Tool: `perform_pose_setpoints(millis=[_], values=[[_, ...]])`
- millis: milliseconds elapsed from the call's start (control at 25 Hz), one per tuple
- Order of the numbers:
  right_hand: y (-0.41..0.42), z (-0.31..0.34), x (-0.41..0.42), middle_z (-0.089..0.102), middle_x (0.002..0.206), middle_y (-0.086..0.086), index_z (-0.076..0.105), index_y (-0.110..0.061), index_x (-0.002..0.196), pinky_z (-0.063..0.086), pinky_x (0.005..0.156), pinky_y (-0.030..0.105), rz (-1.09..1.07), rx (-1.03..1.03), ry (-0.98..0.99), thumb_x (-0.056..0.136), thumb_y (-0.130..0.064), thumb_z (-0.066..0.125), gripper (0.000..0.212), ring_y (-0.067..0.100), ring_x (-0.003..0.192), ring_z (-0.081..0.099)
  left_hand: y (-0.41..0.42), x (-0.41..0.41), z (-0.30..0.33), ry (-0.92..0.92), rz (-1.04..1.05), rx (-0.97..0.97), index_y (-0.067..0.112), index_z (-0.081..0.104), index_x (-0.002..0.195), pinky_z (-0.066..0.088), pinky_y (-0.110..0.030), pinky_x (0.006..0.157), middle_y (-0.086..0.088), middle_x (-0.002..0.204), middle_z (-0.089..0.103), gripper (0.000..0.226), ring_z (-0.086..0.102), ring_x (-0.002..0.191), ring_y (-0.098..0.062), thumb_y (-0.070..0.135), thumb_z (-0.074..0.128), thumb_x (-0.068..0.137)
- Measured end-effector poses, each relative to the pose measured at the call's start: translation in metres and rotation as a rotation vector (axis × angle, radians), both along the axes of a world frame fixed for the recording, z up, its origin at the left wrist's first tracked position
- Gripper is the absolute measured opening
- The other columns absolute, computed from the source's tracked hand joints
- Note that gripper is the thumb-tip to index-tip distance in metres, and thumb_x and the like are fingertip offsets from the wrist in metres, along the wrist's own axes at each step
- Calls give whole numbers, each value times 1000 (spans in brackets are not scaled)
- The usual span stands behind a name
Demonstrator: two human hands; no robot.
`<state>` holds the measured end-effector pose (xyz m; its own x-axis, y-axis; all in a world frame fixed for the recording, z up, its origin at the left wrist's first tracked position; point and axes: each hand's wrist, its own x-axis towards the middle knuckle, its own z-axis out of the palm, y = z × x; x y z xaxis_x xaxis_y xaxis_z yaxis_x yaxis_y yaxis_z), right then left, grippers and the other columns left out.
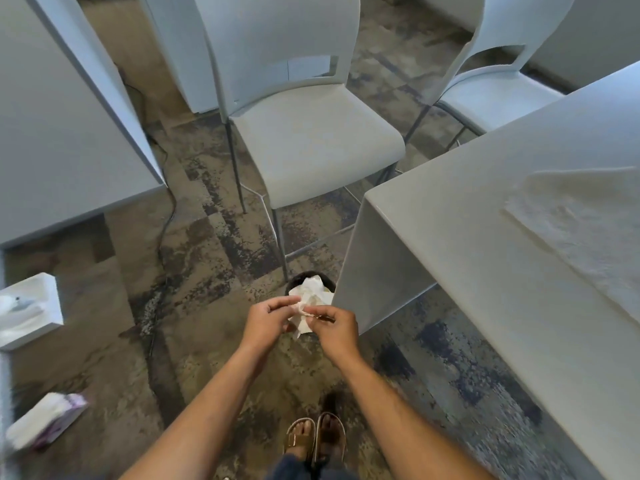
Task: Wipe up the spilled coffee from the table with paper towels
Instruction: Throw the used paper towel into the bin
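the person stood on the patterned carpet (214,258) with both arms reaching out ahead, hands meeting at about the centre of the view, a touch toward 6 o'clock. the left hand (268,318) had its fingers curled round one side of a crumpled paper towel (310,303), and the right hand (334,325) pinched the other side between thumb and fingertips. the wad was white with a faint tan stain, bunched up and held in the air between the two hands.

directly beyond the towel, toward 12 o'clock, a small dark bin (304,277) sat on the floor; only its rim showed past the paper, so i could not tell what was inside. it stood just beside the near corner of the white table (485,271), which filled the view from 2 to 5 o'clock. on that tabletop, out at 3 o'clock, lay a flat spread sheet of paper towel (581,216), blurred at the frame's edge.

a white chair (311,140) stood at 12 o'clock, a second chair (491,91) at 1 o'clock. another white table (62,126) took the 10 o'clock side. at 8 o'clock a pack of tissues (48,422) lay on the carpet. down at 6 o'clock were the person's feet in tan sandals (315,438).
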<state>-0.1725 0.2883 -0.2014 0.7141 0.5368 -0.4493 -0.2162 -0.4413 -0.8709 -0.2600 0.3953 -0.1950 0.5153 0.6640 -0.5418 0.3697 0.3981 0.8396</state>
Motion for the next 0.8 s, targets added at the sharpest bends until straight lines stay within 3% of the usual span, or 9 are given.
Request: perform_pose_setpoints(millis=[160,320,440,640,800], values=[[17,-47,1,74,95,-3,75,-30,87,57,90,29,40,-46,37,83,0,71,30,12,93,70,13,2,-56,100,21,75,17,77,89,59,-36,77,-5,87,77,11,72,84,-21,8,74,83],[37,-107,6,72,108,1,75,-13,105,53,80,12,51,-117,39,84,1,69,26,4,92,66,37,13,-118,197,-11,78,21,76,80,58,-39,85,-2,84,76,14,72,83,-16,8,78,79],[56,-154,13,69,112,1,73,-12,109,49,79,8,8,-157,19,86,3,65,28,7,95,64,53,25,-168,174,-51,30,19,76,92,56,-38,90,-2,94,75,15,70,91,-16,6,72,85],[95,-241,44,64,128,14,64,-3,125,51,96,26,-138,-161,2,89,10,56,39,18,111,62,87,53,-265,123,-43,-24,19,72,110,53,-38,93,-2,106,72,28,65,94,-15,3,59,92],[109,-286,67,47,148,6,47,-15,145,42,112,37,-112,-172,40,92,5,54,57,19,133,47,100,62,-312,73,-54,-46,24,67,116,51,-38,98,-1,116,67,32,63,108,-15,4,55,94]])
